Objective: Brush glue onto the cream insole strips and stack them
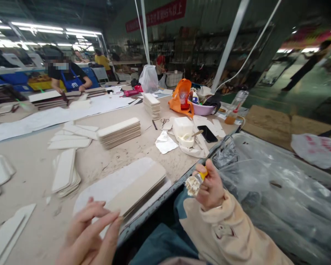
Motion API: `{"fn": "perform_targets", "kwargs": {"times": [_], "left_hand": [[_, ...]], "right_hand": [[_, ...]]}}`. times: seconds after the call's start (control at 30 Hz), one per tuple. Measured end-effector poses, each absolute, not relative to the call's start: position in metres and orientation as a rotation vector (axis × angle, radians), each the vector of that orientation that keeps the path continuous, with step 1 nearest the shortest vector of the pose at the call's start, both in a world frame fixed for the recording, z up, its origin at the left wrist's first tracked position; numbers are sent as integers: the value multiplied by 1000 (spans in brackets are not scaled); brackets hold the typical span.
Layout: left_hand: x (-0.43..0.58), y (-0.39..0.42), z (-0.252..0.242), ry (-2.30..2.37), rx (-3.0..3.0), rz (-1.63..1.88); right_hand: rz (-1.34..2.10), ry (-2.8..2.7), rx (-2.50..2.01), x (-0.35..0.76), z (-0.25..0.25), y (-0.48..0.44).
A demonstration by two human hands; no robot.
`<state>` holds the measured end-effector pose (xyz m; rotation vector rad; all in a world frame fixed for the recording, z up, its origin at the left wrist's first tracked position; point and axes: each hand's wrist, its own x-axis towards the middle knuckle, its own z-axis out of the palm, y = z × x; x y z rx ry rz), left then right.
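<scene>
My right hand (212, 187) is closed around a small brush (195, 183) with a yellow handle; its glue-clogged bristles point left, just off the table's metal edge. My left hand (91, 235) is at the bottom of the view, fingers stretched out and held together, fingertips touching the near end of a stack of flat beige boards (139, 186) that lies on a white sheet. Nothing is in the left hand.
More stacks of beige pieces (119, 132) (151, 105) and loose white cut-outs (68, 143) lie on the worktable (33, 173). A white glue tub (183, 130), phone (207, 133), scissors, orange bag (180, 97) and bottle (235, 106) stand at right. Grey plastic sheeting (278, 198) is beside me. Another person (67, 75) works across the table.
</scene>
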<state>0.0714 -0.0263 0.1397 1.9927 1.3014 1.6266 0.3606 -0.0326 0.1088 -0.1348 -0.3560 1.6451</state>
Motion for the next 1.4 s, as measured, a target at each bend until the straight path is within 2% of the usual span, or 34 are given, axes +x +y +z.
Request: {"fn": "perform_targets", "kwargs": {"times": [0.13, 0.27, 0.7, 1.4], "left_hand": [[110, -33, 181, 1030, 2177, 1437], [124, -36, 193, 961, 2275, 1262], [128, -49, 195, 974, 2279, 1112], [136, -51, 190, 1037, 2170, 1037]], "right_hand": [[1608, -465, -206, 353, 117, -42], [1556, -586, -289, 347, 123, -50], [1443, -818, -435, 343, 129, -66], [1500, -717, -450, 341, 122, -69]]}}
